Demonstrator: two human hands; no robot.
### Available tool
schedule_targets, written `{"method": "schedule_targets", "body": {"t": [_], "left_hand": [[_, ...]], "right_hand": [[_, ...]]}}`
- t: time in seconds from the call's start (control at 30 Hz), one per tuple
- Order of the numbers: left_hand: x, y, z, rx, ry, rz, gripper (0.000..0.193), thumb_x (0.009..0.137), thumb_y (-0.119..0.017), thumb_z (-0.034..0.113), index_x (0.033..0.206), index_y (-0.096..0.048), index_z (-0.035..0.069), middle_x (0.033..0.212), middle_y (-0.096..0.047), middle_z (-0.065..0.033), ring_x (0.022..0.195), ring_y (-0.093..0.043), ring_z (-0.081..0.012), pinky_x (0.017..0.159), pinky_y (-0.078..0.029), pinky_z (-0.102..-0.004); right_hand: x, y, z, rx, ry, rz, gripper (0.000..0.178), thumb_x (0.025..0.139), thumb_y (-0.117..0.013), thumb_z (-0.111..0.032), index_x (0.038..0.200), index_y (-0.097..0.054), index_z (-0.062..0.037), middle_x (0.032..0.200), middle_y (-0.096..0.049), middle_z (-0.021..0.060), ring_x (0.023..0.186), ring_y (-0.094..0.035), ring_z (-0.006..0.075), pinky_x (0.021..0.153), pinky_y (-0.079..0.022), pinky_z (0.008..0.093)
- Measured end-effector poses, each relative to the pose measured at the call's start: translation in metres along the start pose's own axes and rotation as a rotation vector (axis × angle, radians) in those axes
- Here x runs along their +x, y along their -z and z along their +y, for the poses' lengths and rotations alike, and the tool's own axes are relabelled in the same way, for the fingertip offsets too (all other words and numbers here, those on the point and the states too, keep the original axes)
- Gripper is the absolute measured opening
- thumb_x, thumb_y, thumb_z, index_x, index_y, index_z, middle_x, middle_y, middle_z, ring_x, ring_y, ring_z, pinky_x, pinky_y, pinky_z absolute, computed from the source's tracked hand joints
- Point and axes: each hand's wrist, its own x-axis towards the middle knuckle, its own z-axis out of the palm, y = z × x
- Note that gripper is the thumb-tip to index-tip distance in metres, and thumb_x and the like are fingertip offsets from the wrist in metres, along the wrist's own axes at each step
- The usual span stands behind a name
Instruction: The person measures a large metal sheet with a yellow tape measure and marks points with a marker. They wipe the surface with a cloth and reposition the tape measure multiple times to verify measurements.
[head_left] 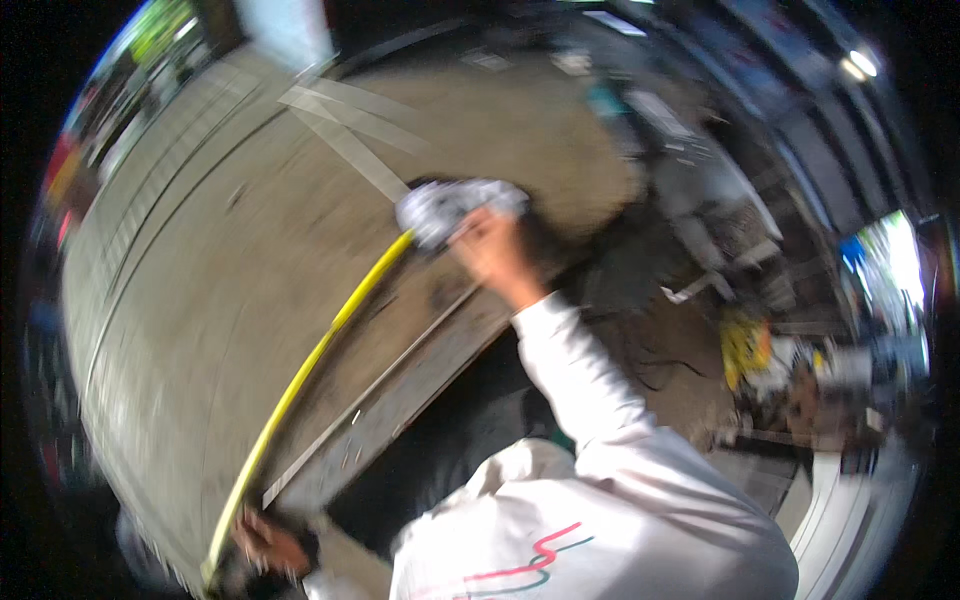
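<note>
A long yellow tape measure blade [318,352] runs in a bowed line across a wide, brownish-grey surface. Its lower end reaches my left hand [272,545], whose fingers are bent around it; a dark shape beside that hand is too unclear to name. At the upper end of the blade lies a crumpled white-and-grey bundle [430,212], perhaps cloth or plastic. My right hand [497,255] reaches over the bundle's right side, and its fingers are smeared by motion. Whether they grip the bundle cannot be made out.
A flat grey metal bar [405,400] lies along the near edge, beside a dark gap. Pale flat strips [345,148] extend beyond the bundle. Scraps and tools clutter the right, near a yellow object [745,350]. Thin dark lines curve across the left.
</note>
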Motion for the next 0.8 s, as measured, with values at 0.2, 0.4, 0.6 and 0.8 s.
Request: {"method": "schedule_targets", "body": {"t": [0.2,0.4,0.6,0.8], "left_hand": [[0.014,0.006,0.058,0.118,-0.195,0.015,0.016,0.101,-0.062,0.009,0.103,-0.073,-0.002,0.100,-0.068,-0.0140,0.091,-0.066,-0.0264,0.082,-0.054,-0.0363],[0.007,0.011,0.056,0.194,-0.122,0.038,0.011,0.098,-0.066,0.008,0.100,-0.073,0.000,0.096,-0.068,-0.0144,0.092,-0.065,-0.0305,0.086,-0.051,-0.0397],[0.009,0.004,0.059,0.206,-0.180,0.052,0.012,0.096,-0.069,0.011,0.099,-0.074,0.000,0.097,-0.070,-0.0151,0.092,-0.066,-0.0320,0.086,-0.051,-0.0404],[0.008,0.009,0.058,0.163,-0.128,0.042,0.013,0.088,-0.074,0.005,0.101,-0.074,0.004,0.101,-0.070,-0.0117,0.095,-0.066,-0.0302,0.086,-0.052,-0.0403]], "right_hand": [[0.067,0.054,-0.030,0.574,-0.251,0.277,0.039,0.089,-0.077,-0.021,0.122,-0.071,-0.0006,0.103,-0.074,0.0069,0.084,-0.066,0.0170,0.076,-0.051,0.0297],[0.038,0.035,-0.011,0.512,-0.246,0.029,0.018,0.097,-0.072,-0.019,0.108,-0.076,-0.0039,0.092,-0.074,0.0033,0.078,-0.065,0.0099,0.073,-0.050,0.0234],[-0.010,-0.001,0.020,0.283,-0.050,-0.037,0.016,0.097,-0.071,-0.012,0.109,-0.075,-0.0014,0.096,-0.074,0.0036,0.082,-0.066,0.0122,0.078,-0.052,0.0269],[-0.014,-0.020,-0.052,-0.164,0.521,-0.238,0.030,0.091,-0.070,-0.003,0.121,-0.072,-0.0039,0.128,-0.067,0.0104,0.116,-0.066,0.0268,0.097,-0.052,0.0362]]}}
